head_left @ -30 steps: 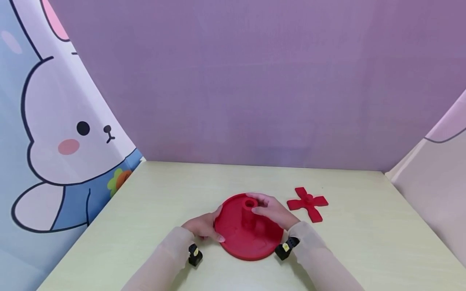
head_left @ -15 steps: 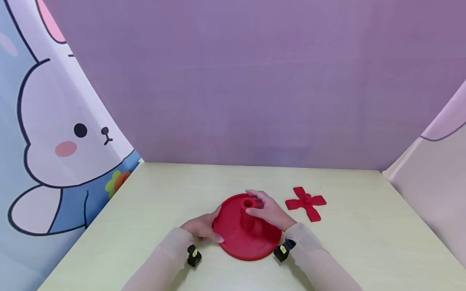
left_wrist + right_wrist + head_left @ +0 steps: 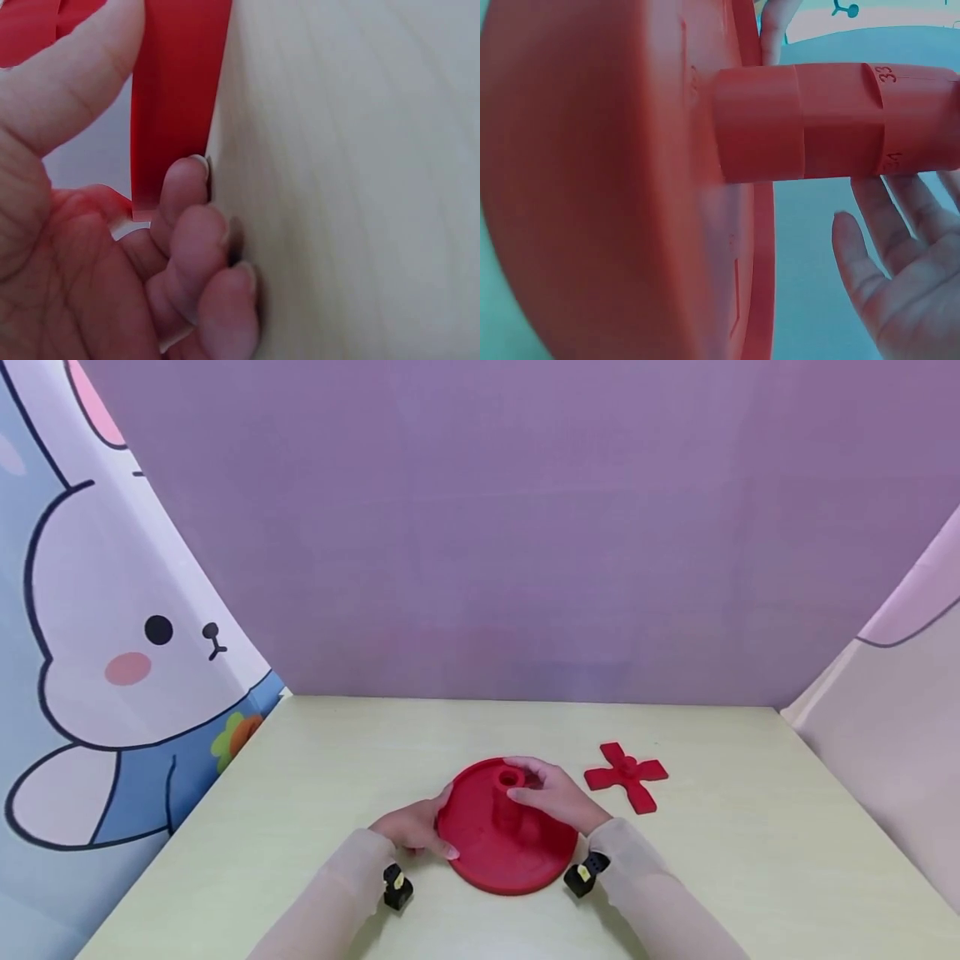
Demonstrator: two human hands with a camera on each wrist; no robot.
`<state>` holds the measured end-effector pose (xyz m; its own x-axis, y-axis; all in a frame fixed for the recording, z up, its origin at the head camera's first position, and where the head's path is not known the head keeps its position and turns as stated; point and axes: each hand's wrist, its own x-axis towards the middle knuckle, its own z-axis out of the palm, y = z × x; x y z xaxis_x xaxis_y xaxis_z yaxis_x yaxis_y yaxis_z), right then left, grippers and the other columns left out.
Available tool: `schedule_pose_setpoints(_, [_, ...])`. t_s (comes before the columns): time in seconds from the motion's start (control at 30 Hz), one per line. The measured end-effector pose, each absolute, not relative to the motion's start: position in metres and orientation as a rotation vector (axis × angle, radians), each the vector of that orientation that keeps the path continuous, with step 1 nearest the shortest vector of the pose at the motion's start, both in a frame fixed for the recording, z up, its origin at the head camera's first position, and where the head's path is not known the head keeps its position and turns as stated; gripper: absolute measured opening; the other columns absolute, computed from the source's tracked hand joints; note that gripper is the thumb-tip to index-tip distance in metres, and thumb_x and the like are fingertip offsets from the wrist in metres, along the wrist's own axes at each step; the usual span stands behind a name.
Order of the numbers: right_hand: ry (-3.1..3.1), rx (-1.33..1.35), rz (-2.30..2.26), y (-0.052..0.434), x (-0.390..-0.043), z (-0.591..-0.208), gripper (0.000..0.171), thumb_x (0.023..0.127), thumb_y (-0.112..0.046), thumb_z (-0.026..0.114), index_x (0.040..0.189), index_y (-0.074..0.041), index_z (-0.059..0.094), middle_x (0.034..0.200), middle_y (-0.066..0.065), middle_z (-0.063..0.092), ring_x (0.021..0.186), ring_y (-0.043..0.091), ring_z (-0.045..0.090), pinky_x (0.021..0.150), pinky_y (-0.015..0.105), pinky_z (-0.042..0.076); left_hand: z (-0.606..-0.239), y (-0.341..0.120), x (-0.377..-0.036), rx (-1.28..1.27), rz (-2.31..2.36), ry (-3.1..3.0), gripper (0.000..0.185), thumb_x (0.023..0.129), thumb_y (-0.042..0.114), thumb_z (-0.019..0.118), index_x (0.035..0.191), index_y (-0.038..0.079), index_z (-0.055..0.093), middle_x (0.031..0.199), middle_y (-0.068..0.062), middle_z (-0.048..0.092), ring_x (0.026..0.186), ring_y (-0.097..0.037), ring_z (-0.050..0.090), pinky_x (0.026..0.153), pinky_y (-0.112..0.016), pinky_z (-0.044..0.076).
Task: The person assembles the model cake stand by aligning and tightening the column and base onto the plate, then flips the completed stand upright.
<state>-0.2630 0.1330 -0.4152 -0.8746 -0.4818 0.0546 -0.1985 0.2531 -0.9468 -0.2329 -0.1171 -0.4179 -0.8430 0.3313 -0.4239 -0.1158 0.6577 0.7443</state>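
Note:
A red round dish (image 3: 480,860) with a low rim lies on the table, a hollow upright tube (image 3: 507,814) rising from its middle. My left hand (image 3: 412,825) grips the dish's left rim, thumb over the edge and fingers low along the outside; in the left wrist view the fingertips (image 3: 191,225) rest on the tabletop beside the red rim. My right hand (image 3: 558,795) holds the tube near its top, thumb in front and fingers behind. Moulded numbers show on the tube (image 3: 840,120) in the right wrist view, with several fingertips against its side.
A red four-armed cross piece (image 3: 626,774) with a central knob lies on the table to the right of the dish. The pale wooden table (image 3: 360,743) ends at a purple backdrop (image 3: 480,527), and a panel with a cartoon rabbit (image 3: 135,610) stands at the left.
The head view has shifted slightly, moving the scene a little left. My right fingers rose a bit at the tube top and settled back. The left hand keeps its grip on the rim.

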Motion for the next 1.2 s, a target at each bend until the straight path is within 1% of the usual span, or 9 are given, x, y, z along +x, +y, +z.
schedule_pose_setpoints(0.13, [2.326,-0.639,-1.639,0.131,-0.263,-0.416,0.057,0.089,-0.019,0.07,0.137,0.002,0.047,0.115,0.012,0.059,0.099,0.023,0.056,0.078,0.034,0.054,-0.418,-0.118,-0.233,0.16,1.099,2.338,0.108,0.074,0.018,0.083,0.155,0.01,0.011,0.122,-0.011,0.045,0.053,-0.018,0.036,0.052,-0.027,0.035])
schedule_pose_setpoints(0.33, [2.379,-0.667,-1.613,0.129,-0.262,-0.416,0.054,0.088,-0.018,0.07,0.134,0.003,0.05,0.116,0.013,0.059,0.097,0.023,0.057,0.078,0.034,0.054,-0.418,-0.117,-0.233,0.168,1.078,2.351,0.108,0.074,0.018,0.082,0.154,0.009,0.011,0.121,-0.011,0.046,0.053,-0.018,0.037,0.051,-0.027,0.036])
schedule_pose_setpoints(0.43, [2.397,-0.662,-1.573,0.128,-0.262,-0.414,0.059,0.085,-0.017,0.073,0.136,0.0,0.049,0.118,0.011,0.059,0.102,0.025,0.057,0.078,0.036,0.055,-0.415,-0.117,-0.233,0.154,1.074,2.357,0.107,0.074,0.018,0.082,0.154,0.01,0.012,0.121,-0.011,0.047,0.053,-0.019,0.037,0.051,-0.027,0.036])
schedule_pose_setpoints(0.57, [2.437,-0.6,-1.543,0.125,-0.262,-0.413,0.062,0.08,-0.014,0.078,0.135,-0.005,0.051,0.117,0.008,0.06,0.106,0.026,0.057,0.078,0.037,0.055,-0.414,-0.117,-0.232,0.139,1.075,2.355,0.107,0.074,0.017,0.082,0.154,0.009,0.012,0.123,-0.012,0.046,0.054,-0.019,0.037,0.052,-0.027,0.036])
schedule_pose_setpoints(0.73, [2.477,-0.508,-1.569,0.122,-0.259,-0.412,0.059,0.077,-0.012,0.081,0.13,-0.006,0.057,0.113,0.007,0.062,0.102,0.025,0.059,0.076,0.038,0.056,-0.416,-0.117,-0.231,0.13,1.117,2.333,0.108,0.073,0.016,0.083,0.155,0.011,0.012,0.121,-0.011,0.047,0.052,-0.019,0.035,0.051,-0.027,0.034])
schedule_pose_setpoints(0.97, [2.481,-0.484,-1.621,0.118,-0.255,-0.412,0.058,0.078,-0.013,0.08,0.13,-0.005,0.057,0.112,0.007,0.064,0.1,0.024,0.06,0.077,0.037,0.055,-0.415,-0.118,-0.233,0.124,1.102,2.348,0.111,0.07,0.019,0.085,0.155,0.013,0.014,0.119,-0.01,0.047,0.053,-0.019,0.037,0.051,-0.027,0.035])
schedule_pose_setpoints(1.2, [2.534,-0.506,-1.623,0.118,-0.254,-0.418,0.056,0.08,-0.012,0.078,0.131,-0.004,0.057,0.111,0.007,0.064,0.098,0.023,0.06,0.079,0.036,0.054,-0.418,-0.118,-0.235,0.153,1.121,2.324,0.111,0.071,0.019,0.085,0.155,0.014,0.012,0.12,-0.011,0.048,0.049,-0.018,0.033,0.049,-0.027,0.032])
